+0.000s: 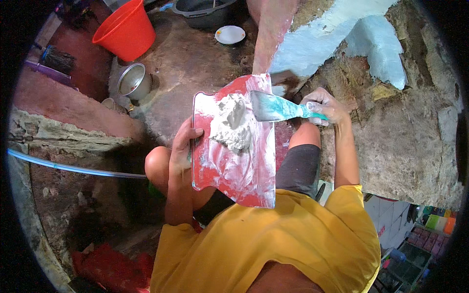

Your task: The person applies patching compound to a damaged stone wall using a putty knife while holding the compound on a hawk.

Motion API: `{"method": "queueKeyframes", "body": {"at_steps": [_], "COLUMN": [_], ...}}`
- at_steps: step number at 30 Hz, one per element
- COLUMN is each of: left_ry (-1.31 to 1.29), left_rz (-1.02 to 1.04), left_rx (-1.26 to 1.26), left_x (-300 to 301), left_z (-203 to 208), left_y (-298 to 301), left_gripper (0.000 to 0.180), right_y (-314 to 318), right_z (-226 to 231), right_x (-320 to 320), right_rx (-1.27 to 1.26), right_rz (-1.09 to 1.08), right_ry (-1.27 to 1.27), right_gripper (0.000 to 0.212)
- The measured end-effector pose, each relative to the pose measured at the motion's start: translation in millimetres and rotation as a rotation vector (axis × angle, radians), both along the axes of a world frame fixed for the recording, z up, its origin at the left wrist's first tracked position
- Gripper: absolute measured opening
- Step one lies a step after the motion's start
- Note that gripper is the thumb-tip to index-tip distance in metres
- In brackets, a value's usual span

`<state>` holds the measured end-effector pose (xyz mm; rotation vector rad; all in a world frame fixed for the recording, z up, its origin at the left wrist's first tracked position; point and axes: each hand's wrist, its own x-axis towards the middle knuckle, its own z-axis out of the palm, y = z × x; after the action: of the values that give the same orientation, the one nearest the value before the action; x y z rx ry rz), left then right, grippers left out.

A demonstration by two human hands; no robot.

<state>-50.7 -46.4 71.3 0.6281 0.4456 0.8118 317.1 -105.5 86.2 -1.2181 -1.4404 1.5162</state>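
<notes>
My left hand (184, 141) grips the left edge of a red plastic plastering board (259, 183), thumb on top and the other fingers hidden beneath. White plaster smears cover much of the board, and a thick mound of white putty (231, 122) sits on its upper middle. In my right hand (326, 107), closed round the turquoise handle, is a putty knife (273, 107). Its wide blade lies over the board's upper right part, just right of the mound. White residue coats the blade and my right fingers.
On the floor at the far left stand a red bucket (128, 34) and a metal pot (134, 80). A dark basin (205, 13) and a white plate (230, 34) are farther back. At right, a rough wall (405, 136) bears white plaster (322, 39). A pale blue hose (78, 167) runs left.
</notes>
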Motion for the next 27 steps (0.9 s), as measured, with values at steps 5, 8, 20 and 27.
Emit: {"method": "queueKeyframes", "body": {"at_steps": [5,8,20,27], "left_ry": [0.008,0.014,-0.091,0.216], "left_rz": [0.085,0.047,0.088,0.291], "left_rx": [-0.08,-0.067,-0.08,0.127], "left_x": [-2.9,-4.5,3.8,0.0], "left_z": [6.5,-4.6,10.1,-7.7], "left_y": [-0.6,5.7,4.7,9.5], "left_gripper": [0.047,0.045,0.047,0.049], "right_y": [-23.0,-43.3,-43.3,-100.7], "right_z": [-3.6,0.3,-4.7,-9.5], "right_x": [28.4,14.2,-26.2,-16.3], "right_rx": [-0.055,0.106,0.768,0.204], "right_rz": [-0.131,-0.383,-0.559,-0.771], "right_ry": [-0.15,-0.121,-0.617,-0.192], "right_gripper": [0.039,0.032,0.027,0.023]}}
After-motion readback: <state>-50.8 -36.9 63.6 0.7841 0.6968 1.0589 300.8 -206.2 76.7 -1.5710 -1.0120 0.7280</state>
